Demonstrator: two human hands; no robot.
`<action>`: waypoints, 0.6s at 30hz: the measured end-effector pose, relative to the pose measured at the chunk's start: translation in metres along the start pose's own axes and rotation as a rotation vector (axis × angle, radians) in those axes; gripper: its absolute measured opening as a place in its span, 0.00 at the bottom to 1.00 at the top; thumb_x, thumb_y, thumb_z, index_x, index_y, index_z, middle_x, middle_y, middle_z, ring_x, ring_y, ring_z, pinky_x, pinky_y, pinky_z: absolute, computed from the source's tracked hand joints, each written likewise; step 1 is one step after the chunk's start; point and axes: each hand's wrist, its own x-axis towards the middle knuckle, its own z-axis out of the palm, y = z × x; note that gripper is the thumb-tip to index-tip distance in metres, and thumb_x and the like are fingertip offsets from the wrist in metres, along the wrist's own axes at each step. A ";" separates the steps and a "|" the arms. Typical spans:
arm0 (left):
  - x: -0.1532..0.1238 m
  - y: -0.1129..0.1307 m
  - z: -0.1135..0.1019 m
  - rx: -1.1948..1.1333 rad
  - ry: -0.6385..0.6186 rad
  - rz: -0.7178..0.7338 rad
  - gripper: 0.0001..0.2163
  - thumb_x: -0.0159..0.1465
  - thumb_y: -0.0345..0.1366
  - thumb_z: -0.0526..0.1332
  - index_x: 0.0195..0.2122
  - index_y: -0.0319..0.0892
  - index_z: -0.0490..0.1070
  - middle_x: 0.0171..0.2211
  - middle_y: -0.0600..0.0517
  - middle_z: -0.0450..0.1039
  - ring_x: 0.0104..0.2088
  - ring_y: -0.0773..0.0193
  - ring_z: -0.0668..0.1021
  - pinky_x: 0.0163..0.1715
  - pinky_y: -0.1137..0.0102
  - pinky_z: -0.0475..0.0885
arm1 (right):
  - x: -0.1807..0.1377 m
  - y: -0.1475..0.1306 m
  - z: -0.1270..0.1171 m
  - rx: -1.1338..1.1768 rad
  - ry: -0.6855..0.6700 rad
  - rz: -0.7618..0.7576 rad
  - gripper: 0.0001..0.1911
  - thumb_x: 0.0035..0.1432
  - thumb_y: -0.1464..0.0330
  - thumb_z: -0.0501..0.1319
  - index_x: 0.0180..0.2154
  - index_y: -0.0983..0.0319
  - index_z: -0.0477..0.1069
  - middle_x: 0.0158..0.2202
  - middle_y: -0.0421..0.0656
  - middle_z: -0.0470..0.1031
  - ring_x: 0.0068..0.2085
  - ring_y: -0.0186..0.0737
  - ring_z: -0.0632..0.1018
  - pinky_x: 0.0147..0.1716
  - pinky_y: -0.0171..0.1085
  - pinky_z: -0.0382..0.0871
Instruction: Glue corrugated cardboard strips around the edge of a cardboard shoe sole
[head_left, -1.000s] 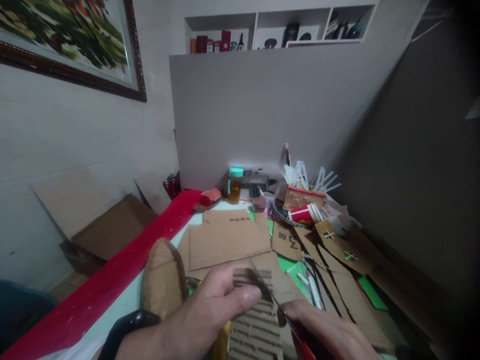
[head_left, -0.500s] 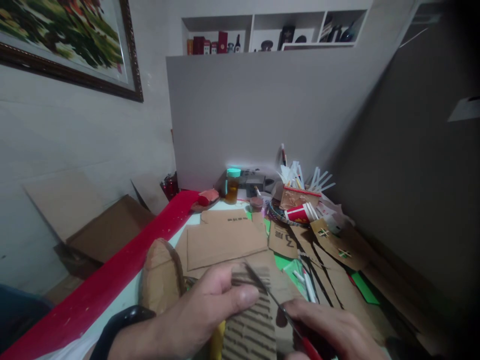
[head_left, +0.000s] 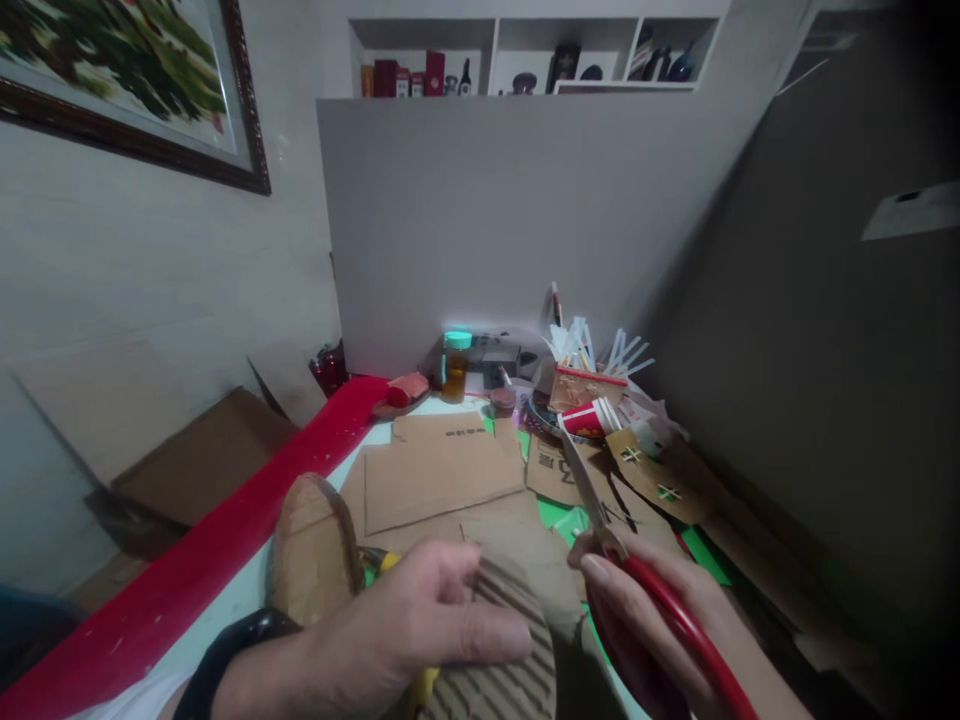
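Observation:
My left hand [head_left: 427,630] grips a piece of corrugated cardboard [head_left: 504,655], thumb on top across its ridges. The piece has a rounded right edge. In my right hand [head_left: 652,610] is a pair of red-handled scissors [head_left: 675,610], blades pointing up and forward, apart from the cardboard. A rounded, layered cardboard shape [head_left: 315,550] lies left of my left hand. Something yellow shows partly beneath the held piece; my hand hides most of it.
Flat cardboard sheets [head_left: 442,485] cover the table ahead. Farther back stand a jar with a turquoise lid [head_left: 454,368], red paper cups [head_left: 589,418] and a box of white strips [head_left: 589,387]. More cardboard strips [head_left: 660,480] lie at right.
The scissors have come away from the cardboard and moved right and up, now pointing upward. The held piece has turned and shows a rounded edge. The view has shifted slightly.

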 end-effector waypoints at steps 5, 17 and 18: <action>-0.005 0.006 0.004 0.151 0.116 -0.240 0.04 0.54 0.32 0.72 0.31 0.40 0.82 0.23 0.56 0.77 0.24 0.72 0.75 0.28 0.78 0.68 | -0.006 -0.019 0.011 0.225 -0.155 0.093 0.28 0.53 0.44 0.65 0.45 0.57 0.68 0.25 0.34 0.66 0.22 0.30 0.66 0.21 0.30 0.58; -0.004 0.017 -0.029 -0.126 0.085 -0.121 0.22 0.59 0.51 0.66 0.28 0.32 0.83 0.20 0.44 0.80 0.17 0.66 0.78 0.17 0.77 0.70 | 0.019 -0.017 0.016 0.592 0.431 -0.004 0.29 0.47 0.54 0.74 0.46 0.59 0.67 0.22 0.32 0.65 0.19 0.31 0.69 0.18 0.31 0.66; -0.001 0.016 -0.028 -0.120 0.096 -0.065 0.17 0.59 0.47 0.68 0.31 0.35 0.84 0.20 0.47 0.80 0.19 0.67 0.79 0.17 0.79 0.70 | 0.021 -0.017 0.017 0.615 0.470 -0.028 0.30 0.46 0.55 0.74 0.46 0.60 0.67 0.22 0.32 0.66 0.20 0.33 0.70 0.19 0.32 0.67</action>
